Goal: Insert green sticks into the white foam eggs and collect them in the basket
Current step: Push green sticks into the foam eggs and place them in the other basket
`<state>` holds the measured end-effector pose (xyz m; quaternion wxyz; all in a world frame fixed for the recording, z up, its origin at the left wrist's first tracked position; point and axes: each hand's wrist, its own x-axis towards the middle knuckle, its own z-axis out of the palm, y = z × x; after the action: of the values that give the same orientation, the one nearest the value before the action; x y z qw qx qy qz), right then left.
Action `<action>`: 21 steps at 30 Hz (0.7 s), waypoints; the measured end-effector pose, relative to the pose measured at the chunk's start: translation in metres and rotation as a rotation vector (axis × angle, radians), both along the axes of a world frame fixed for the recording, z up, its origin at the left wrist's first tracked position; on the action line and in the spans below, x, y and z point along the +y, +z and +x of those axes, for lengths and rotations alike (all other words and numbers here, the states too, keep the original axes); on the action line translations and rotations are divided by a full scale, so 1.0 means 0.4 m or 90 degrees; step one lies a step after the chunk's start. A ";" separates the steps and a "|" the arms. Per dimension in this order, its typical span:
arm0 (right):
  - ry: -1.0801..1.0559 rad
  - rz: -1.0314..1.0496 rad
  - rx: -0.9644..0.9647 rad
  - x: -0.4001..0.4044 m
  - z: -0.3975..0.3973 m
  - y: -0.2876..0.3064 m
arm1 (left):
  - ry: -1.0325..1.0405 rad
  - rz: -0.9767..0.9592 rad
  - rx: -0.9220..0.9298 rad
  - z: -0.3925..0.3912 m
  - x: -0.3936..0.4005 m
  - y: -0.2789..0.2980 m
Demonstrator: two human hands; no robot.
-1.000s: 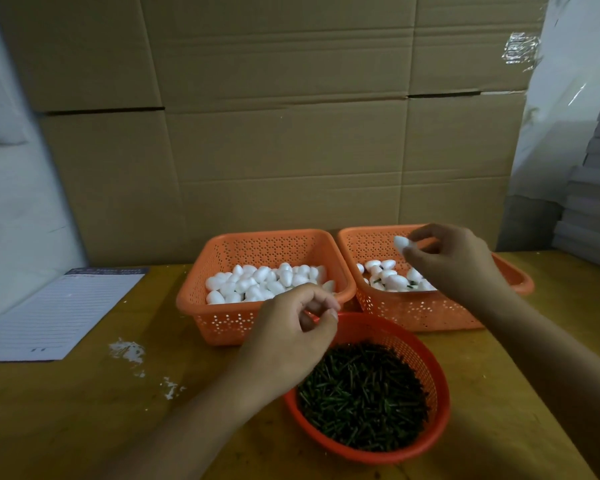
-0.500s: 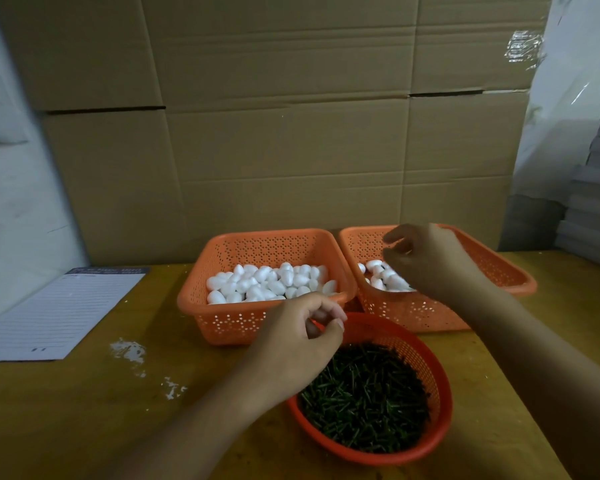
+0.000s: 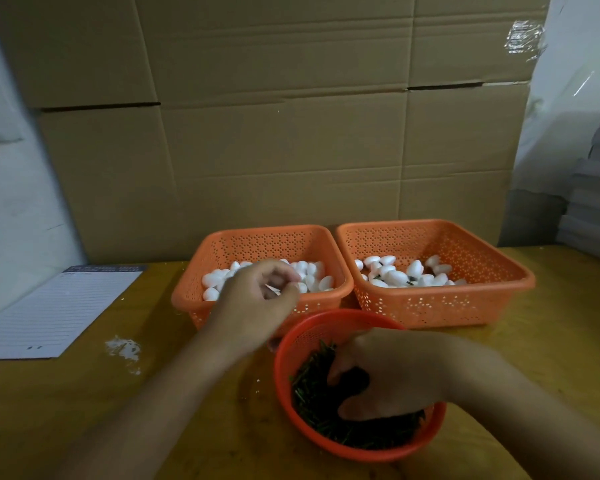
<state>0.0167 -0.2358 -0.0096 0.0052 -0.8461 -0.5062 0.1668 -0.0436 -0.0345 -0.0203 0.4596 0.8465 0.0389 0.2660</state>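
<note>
The right hand point(image 3: 392, 375) has left the right basket point(image 3: 492, 299), where a second ago it held an egg at the rim, and now reaches down into the round bowl point(image 3: 291, 344) of green sticks point(image 3: 312, 396); its fingers curl into the pile, but whether they already pinch a stick is hidden under the hand. That egg is no longer in its grip, so the finished piece was probably dropped among the stuck eggs point(image 3: 395, 277) lying in the right basket, a few of which show dark stubs. The left hand point(image 3: 257, 303) has moved from the bowl's edge up over the front of the left basket point(image 3: 194, 299), fingers loosely curled with thumb meeting fingertips above the plain eggs point(image 3: 212, 280); the blur keeps me from telling whether it holds an egg yet. My reading is that one cycle has just closed and the next is starting: an egg on the left, a stick on the right. All three containers sit close together on the worktop point(image 3: 84, 410), and many plain eggs remain, so the job is far from done.
</note>
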 end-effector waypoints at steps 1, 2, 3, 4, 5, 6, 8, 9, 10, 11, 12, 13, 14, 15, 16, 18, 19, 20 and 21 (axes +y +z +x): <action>0.000 -0.006 0.000 0.000 0.000 0.000 | 0.036 0.012 -0.007 0.009 0.025 0.008; 0.001 -0.011 -0.003 0.001 -0.001 0.000 | 0.077 0.029 -0.012 0.020 0.052 0.015; 0.004 -0.014 -0.007 0.002 -0.002 0.001 | 0.116 0.049 -0.013 0.032 0.081 0.022; 0.006 -0.015 -0.010 0.003 -0.003 0.000 | 0.148 0.074 -0.005 0.045 0.108 0.027; 0.007 -0.015 -0.012 0.004 -0.004 0.000 | 0.171 0.104 0.017 0.058 0.133 0.030; 0.006 -0.015 -0.015 0.004 -0.005 -0.002 | 0.189 0.141 0.051 0.072 0.156 0.031; 0.004 -0.015 -0.019 0.005 -0.006 -0.004 | 0.210 0.236 0.136 0.098 0.196 0.033; 0.003 -0.013 -0.020 0.006 -0.007 -0.004 | 0.205 0.279 0.177 0.108 0.210 0.035; 0.004 -0.011 -0.020 0.006 -0.007 -0.005 | 0.192 0.312 0.213 0.117 0.221 0.037; 0.007 -0.009 -0.021 0.006 -0.006 -0.006 | 0.175 0.341 0.246 0.125 0.230 0.040; 0.009 -0.009 -0.021 0.005 -0.006 -0.008 | 0.156 0.369 0.276 0.133 0.236 0.043; 0.009 -0.008 -0.019 0.005 -0.005 -0.008 | 0.136 0.393 0.303 0.140 0.243 0.044; 0.008 -0.008 -0.017 0.005 -0.005 -0.008 | 0.117 0.411 0.325 0.147 0.248 0.043; 0.008 -0.007 -0.017 0.005 -0.004 -0.009 | 0.101 0.423 0.346 0.152 0.253 0.043; 0.010 -0.007 -0.019 0.005 -0.002 -0.009 | 0.088 0.436 0.367 0.158 0.258 0.041; 0.009 -0.009 -0.018 0.005 0.000 -0.009 | 0.075 0.467 0.408 0.169 0.268 0.035; 0.009 -0.010 -0.017 0.005 0.001 -0.009 | 0.076 0.482 0.422 0.175 0.273 0.031; 0.009 -0.012 -0.016 0.005 0.001 -0.009 | 0.077 0.494 0.429 0.179 0.279 0.027; 0.009 -0.013 -0.015 0.005 0.001 -0.009 | 0.078 0.502 0.428 0.182 0.284 0.022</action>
<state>0.0172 -0.2337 -0.0132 -0.0105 -0.8446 -0.5102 0.1618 0.0292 0.0791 -0.0114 0.0518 0.9900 0.1309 0.0002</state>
